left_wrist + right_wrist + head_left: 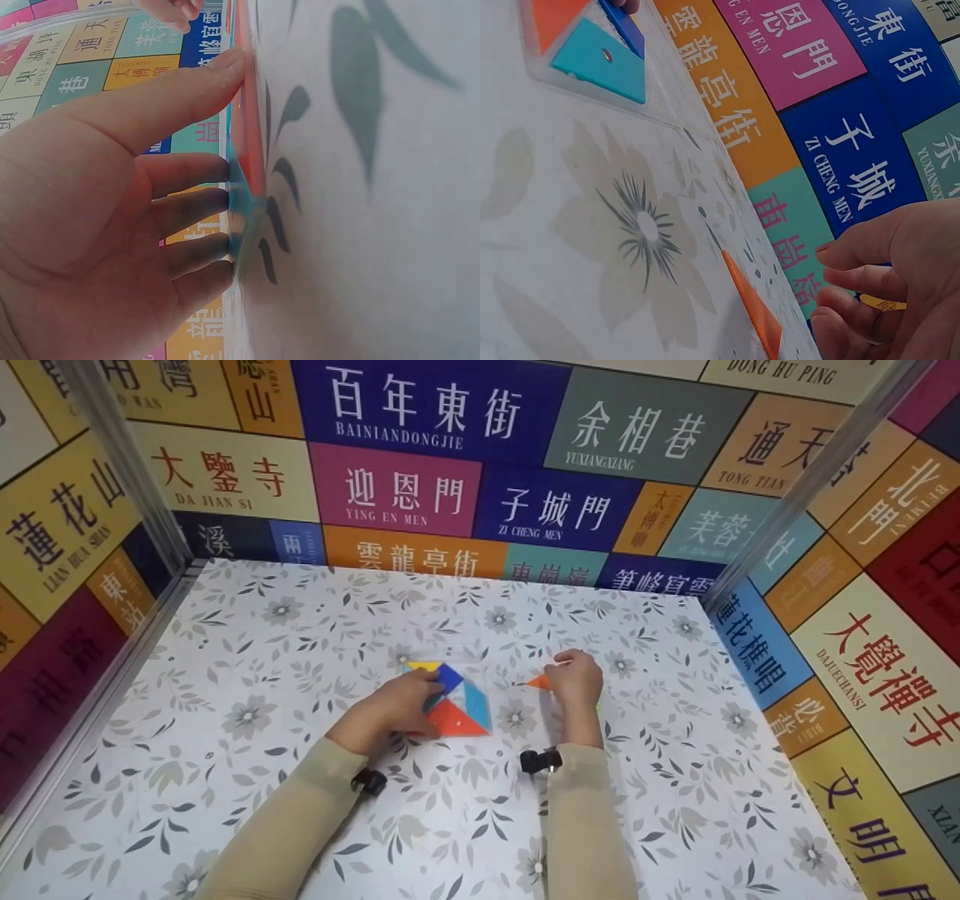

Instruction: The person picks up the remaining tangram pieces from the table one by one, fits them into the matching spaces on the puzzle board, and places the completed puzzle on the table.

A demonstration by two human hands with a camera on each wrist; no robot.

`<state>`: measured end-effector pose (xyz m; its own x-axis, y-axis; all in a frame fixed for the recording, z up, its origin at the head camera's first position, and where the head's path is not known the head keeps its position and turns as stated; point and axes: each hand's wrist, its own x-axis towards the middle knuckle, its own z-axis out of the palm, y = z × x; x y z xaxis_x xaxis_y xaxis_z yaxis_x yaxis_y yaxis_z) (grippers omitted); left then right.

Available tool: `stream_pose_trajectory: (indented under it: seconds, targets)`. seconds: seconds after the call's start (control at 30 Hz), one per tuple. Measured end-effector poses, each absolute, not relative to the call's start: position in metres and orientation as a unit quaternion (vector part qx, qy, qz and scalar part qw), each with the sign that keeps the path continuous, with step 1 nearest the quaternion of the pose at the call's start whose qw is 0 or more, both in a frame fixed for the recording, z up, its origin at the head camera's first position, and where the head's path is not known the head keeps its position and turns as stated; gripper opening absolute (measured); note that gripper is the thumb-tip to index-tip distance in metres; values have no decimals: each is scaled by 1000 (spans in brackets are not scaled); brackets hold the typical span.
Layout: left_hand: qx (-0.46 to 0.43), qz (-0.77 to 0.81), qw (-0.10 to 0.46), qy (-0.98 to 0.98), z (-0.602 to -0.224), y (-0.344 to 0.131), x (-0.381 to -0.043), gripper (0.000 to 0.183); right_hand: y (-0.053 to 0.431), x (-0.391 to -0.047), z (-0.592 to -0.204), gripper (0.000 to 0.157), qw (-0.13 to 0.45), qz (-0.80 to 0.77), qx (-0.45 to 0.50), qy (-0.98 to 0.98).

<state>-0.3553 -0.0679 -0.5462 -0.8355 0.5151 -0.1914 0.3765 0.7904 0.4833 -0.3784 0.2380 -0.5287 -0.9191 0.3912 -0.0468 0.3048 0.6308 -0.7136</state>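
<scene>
A tangram tray (pixel 660 86) lies on the table, holding a red triangle (pixel 456 721), a teal parallelogram (pixel 475 703), a blue square (pixel 450 679) and a yellow piece (pixel 422 666). My left hand (pixel 399 701) rests on the left side of the tray, its fairly straight fingers and thumb touching the pieces. To the right of the tray, my right hand (pixel 577 679) hovers with loosely bent fingers and nothing visible in them. Beside and below these fingers an orange triangle (pixel 754 304) lies on the table. A sliver of green (pixel 598 706) shows past my right wrist, mostly hidden.
The table (pixel 300 780) has a white cover printed with grey flowers and leaves. Walls of coloured panels with Chinese lettering (pixel 431 409) stand behind it and on both sides. Black clips (pixel 540 761) sit at both sleeve cuffs.
</scene>
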Motion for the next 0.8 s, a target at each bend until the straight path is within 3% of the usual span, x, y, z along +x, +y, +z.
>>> stream_pose_trajectory:
  seconds: [0.27, 0.5, 0.8]
  targets:
    - [240, 222, 159, 931, -544, -67, -354, 88, 260, -377, -530, 35, 46, 346, -228, -909]
    - [241, 223, 159, 931, -541, -67, -352, 88, 271, -375, -530, 57, -15, 345, -276, -897]
    - [247, 218, 157, 931, -543, -68, -353, 87, 288, -373, -534, 61, -58, 363, -252, -895]
